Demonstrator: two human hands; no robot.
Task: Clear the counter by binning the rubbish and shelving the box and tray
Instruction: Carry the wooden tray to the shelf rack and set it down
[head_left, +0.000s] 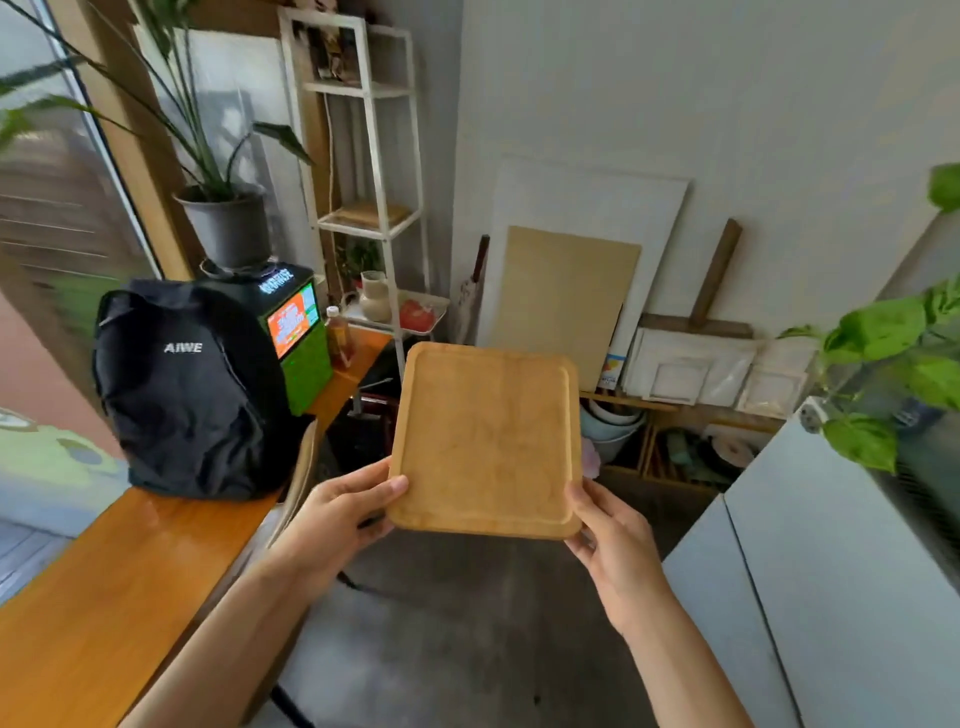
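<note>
A pale wooden tray (485, 439) with a raised rim is held up in mid-air, tilted toward me, nothing on it. My left hand (340, 512) grips its near left corner, thumb on top of the rim. My right hand (605, 535) holds the near right corner, fingers under the edge. The orange wooden counter (104, 587) runs along the left. A white metal shelf unit (363, 171) stands beyond the tray against the far wall, with a flat wooden item on its middle shelf.
A black backpack (192, 389) sits on the counter beside a green lit-screen machine (298, 338), a bottle (340, 338) and a potted plant (223, 218). Boards and canvases (571, 291) lean on the wall. A grey cabinet (831, 571) and leafy plant (893, 364) stand right.
</note>
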